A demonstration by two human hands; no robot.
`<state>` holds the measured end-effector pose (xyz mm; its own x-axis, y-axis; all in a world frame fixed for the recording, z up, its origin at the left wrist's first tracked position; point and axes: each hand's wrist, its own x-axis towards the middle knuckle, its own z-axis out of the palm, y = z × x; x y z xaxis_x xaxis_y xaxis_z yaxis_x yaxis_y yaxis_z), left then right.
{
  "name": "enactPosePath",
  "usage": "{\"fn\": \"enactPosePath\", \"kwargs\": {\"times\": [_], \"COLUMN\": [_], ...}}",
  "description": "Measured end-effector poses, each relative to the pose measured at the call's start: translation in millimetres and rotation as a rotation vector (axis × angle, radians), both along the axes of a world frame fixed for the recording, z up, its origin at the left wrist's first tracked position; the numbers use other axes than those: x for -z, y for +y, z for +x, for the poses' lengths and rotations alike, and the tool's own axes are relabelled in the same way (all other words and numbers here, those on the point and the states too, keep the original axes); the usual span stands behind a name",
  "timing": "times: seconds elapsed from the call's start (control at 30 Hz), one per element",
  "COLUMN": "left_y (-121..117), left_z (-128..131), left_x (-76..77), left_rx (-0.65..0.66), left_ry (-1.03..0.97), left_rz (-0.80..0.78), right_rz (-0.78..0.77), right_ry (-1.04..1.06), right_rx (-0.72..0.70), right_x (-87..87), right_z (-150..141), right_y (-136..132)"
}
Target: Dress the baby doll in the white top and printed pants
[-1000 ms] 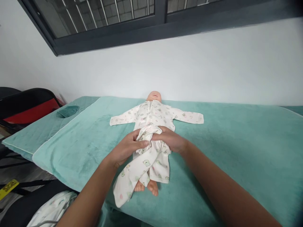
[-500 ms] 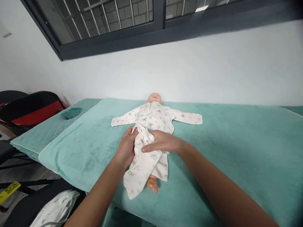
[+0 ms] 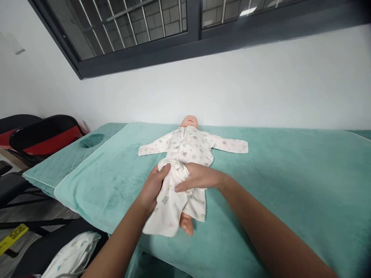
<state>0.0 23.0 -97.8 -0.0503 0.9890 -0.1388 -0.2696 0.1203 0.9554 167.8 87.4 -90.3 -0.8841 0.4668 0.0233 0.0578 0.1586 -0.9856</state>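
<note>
A baby doll (image 3: 189, 121) lies on its back, dressed in a white printed baby shirt (image 3: 195, 144) with both sleeves spread out. White patterned baby pants (image 3: 169, 212) are bunched over its lower body. One bare foot (image 3: 187, 224) sticks out of the pant leg on the right; the other leg is hidden. My left hand (image 3: 153, 185) is closed on the gathered waist of the pants, thumb on top. Opposite it, my right hand (image 3: 199, 177) grips the bunched cloth, thumb outside and the other fingers hidden in the folds.
A teal padded bed (image 3: 284, 185) with a face hole (image 3: 91, 141) at its left end stands against a white wall. Black and red chairs (image 3: 52, 137) are at the left. Folded white printed cloth (image 3: 72, 256) lies on a black seat at the lower left.
My left hand has shifted slightly down and left with the waistband. The loose pant leg has swung left and its end sits a little higher. My right hand has barely moved.
</note>
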Motion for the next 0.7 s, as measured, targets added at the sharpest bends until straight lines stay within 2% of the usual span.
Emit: {"fn": "enactPosePath", "kwargs": {"times": [0.07,0.13,0.27,0.37,0.5,0.6,0.7], "left_y": [-9,-23,-63,-91,-120,-132,-135], "left_z": [6,15,36,44,41,37,34], "left_x": [-1.6,-2.8,2.4,15.0,38.1,52.4,59.4], "left_rx": [-0.113,-0.185,-0.318,-0.37,-0.381,-0.476,-0.576], "left_ry": [0.089,0.124,0.026,-0.02,-0.026,-0.039,0.092], "left_rz": [-0.021,-0.05,-0.125,-0.147,-0.249,-0.363,-0.393], "right_rz": [0.054,0.103,0.348,0.546,0.687,0.768,0.8], "right_ry": [-0.068,-0.057,-0.121,-0.266,-0.369,-0.438,-0.444], "right_rx": [-0.03,0.01,0.038,0.007,-0.007,-0.004,-0.023], "right_x": [-2.4,-1.2,2.1,3.0,8.2,13.9,17.0], "right_z": [2,2,-5,-12,-18,-20,-21], "right_y": [0,0,-2,-5,-9,-11,-15]}}
